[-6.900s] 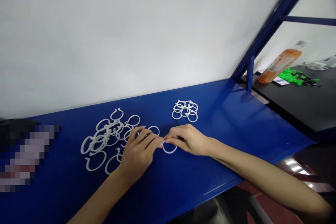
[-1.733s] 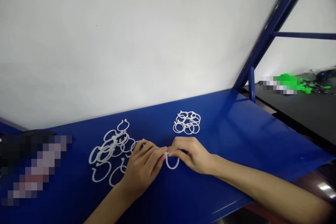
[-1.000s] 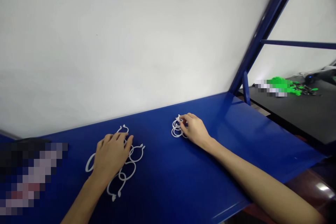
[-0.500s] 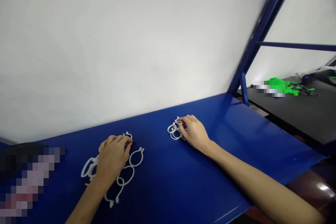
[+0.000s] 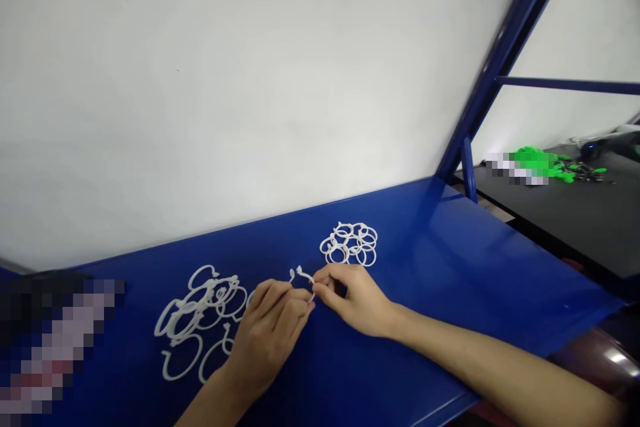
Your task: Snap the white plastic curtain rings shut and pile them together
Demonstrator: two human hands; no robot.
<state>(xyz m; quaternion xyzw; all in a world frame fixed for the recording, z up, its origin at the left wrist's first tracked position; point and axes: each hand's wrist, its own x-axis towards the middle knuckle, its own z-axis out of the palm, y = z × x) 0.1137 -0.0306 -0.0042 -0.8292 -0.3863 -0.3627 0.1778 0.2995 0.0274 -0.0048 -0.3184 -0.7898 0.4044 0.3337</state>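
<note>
An open white plastic ring, looking like a shower curtain ring, is held between my two hands above the blue tabletop, its two ends apart and pointing away from me. My left hand has its fingers closed on the ring's left side, partly hiding it. On the other side my right hand pinches it between thumb and forefinger. Several open rings lie tangled left of my left hand. Just beyond my right hand is a cluster of closed-looking rings.
A white wall rises behind the table. Blue metal framing stands at the right, with a black table carrying green items beyond it. A dark object, partly blurred out, lies at the left edge.
My left hand has moved right, from the loose rings to the middle. My right hand has come back from the far cluster towards me, and both hands now hold one open ring.
</note>
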